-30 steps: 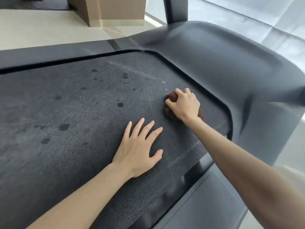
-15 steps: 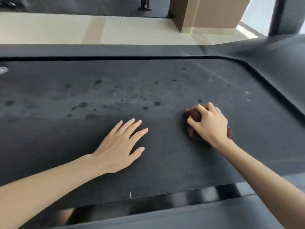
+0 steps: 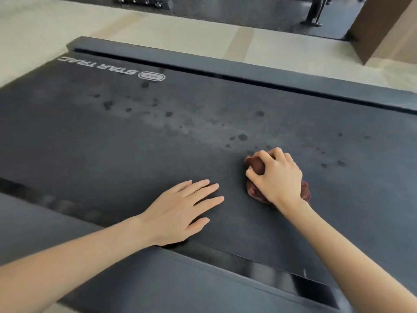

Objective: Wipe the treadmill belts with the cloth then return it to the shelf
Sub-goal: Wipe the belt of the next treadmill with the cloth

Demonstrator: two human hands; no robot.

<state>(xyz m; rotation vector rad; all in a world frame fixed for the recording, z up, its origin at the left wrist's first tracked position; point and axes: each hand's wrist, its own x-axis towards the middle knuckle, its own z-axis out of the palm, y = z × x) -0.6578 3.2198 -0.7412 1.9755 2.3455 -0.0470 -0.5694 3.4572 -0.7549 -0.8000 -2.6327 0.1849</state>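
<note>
Cloth: We see the reddish-brown cloth (image 3: 253,190) bunched into a wad on the treadmill belt (image 3: 135,143), right of the middle of the view and pressed flat to it.
Grip: The right hand (image 3: 277,179) holds the wad in a closed grip, with the fingers curled over its far top and the thumb pinching in from the left.
Cloth against grip: Most of the wad lies under the palm. It shows between thumb and forefinger, below the thumb, and in a fold out past the wrist on the right.
Left hand: The left hand (image 3: 180,211) lies flat on the belt with straight, slightly spread fingers. It holds nothing and sits near the cloth without touching it, its heel at the belt's near edge.
Marks: Dark spots (image 3: 242,137) scatter beyond the knuckles and off to the left, across a pale hazy band. We cannot tell whether they are damp or grime.
Step in hand: We judge that wiping is under way, with much of the belt left to do.
Doing it well: We would keep the palm's weight over the wad and sweep in long, overlapping strokes toward the spots. Opening the cloth wider would cover more belt. The bracing hand should stay out of the stroke's path.
Around: The far side rail (image 3: 203,64) runs beyond the belt and the STAR TRAC logo (image 3: 99,65) sits far left. No shelf is in view.
</note>
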